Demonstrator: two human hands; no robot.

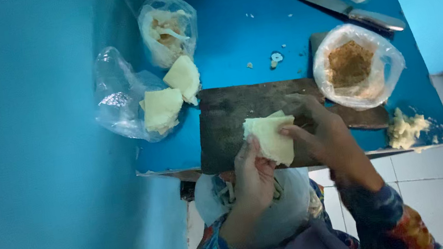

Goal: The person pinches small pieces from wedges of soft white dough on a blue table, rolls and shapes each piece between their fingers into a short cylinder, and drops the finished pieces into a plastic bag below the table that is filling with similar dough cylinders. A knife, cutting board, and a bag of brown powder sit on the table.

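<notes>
Wrapper: a pale folded dough wrapper [270, 138] is held over the near edge of the dark cutting board [232, 120].
Left hand: the left hand [254, 174] pinches the wrapper's lower edge from below.
Right hand: the right hand [322, 134] grips its right side, fingers closed on it.
Worktop: the blue worktop [238, 31] carries a bag of brown filling [351, 64], a knife [340, 7], and spare wrappers [162, 108] at left.

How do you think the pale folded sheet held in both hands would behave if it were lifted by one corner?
The pale folded sheet would probably flop: it already bends over the left hand and folds under the right hand. It looks thin, so likely light. It may tear easily, since crumbs of similar stuff lie on the blue table.
</notes>
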